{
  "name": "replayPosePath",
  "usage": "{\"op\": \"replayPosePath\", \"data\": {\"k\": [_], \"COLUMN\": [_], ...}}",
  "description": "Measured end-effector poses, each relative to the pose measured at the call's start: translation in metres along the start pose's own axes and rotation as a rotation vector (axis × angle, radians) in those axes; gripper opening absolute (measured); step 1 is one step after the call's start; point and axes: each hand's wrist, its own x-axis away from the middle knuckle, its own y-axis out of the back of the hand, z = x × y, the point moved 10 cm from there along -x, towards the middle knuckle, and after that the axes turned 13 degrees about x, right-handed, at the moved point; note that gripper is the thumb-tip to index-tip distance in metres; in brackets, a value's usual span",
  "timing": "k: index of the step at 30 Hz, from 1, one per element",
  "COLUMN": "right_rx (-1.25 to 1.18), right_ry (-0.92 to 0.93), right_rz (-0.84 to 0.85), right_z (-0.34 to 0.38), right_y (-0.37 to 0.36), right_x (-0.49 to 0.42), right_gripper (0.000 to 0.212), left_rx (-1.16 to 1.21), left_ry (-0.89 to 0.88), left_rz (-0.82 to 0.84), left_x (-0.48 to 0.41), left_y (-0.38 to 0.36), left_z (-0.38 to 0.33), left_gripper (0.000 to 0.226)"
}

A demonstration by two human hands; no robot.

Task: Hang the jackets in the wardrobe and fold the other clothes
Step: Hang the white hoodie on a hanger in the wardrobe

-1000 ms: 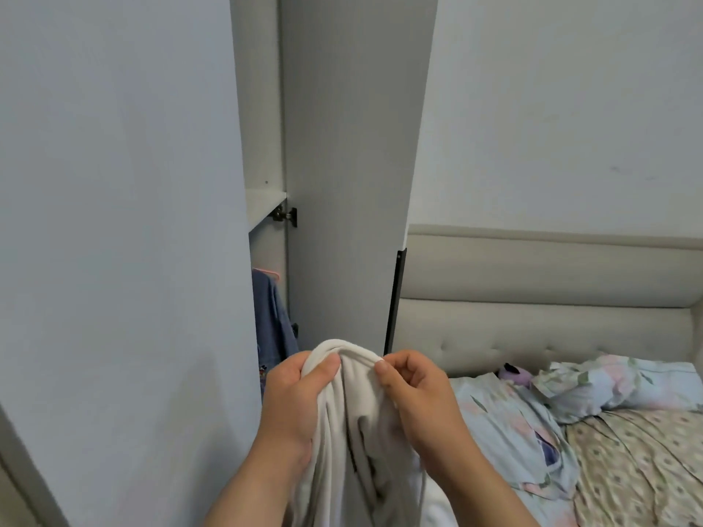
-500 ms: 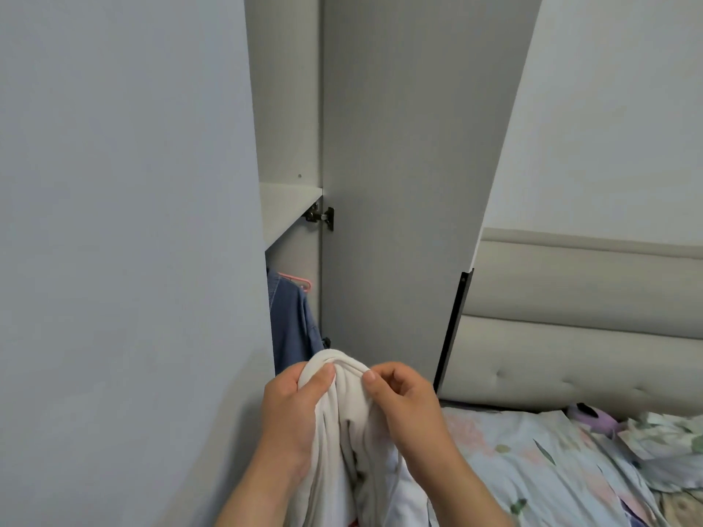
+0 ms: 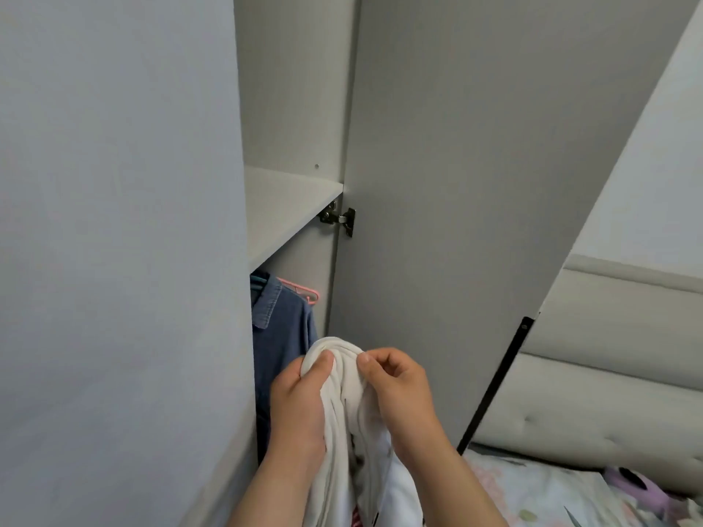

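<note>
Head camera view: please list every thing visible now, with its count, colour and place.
white garment: one, white, bunched, held before the wardrobe.
blue denim garment: one, hanging inside wardrobe under shelf.
pink hanger: one, just above the denim garment.
shelf: one, pale grey, inside wardrobe.
wardrobe door: one, grey, open, right of the opening.
headboard: one, beige, far right.
floral bedding: one, pale, bottom right.
left hand: one, grips garment's top.
right hand: one, pinches garment's top.
</note>
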Motion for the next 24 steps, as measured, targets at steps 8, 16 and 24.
{"op": "replayPosePath", "data": {"k": [8,16,24], "right_rx": [0.029,0.112,0.169], "right_ry": [0.018,-0.021,-0.127], "right_rz": [0.084,0.35,0.362], "right_z": [0.02,0.001,-0.038], "right_y": [-0.027,-0.039,-0.086], "right_x": [-0.057,-0.104,-0.195], "right_gripper": [0.015,0.013,0.011], "left_rx": [0.054,-0.037,-0.198], "left_ry": [-0.042,-0.049,-0.192], "left_rz": [-0.11,-0.159,-0.389], "left_x": [-0.043,-0.063,-0.089], "left_y": [0.001,0.0,0.041], "left_z": [-0.012,-0.006,-0.013], "left_gripper": [0.01,0.011,0.016]}}
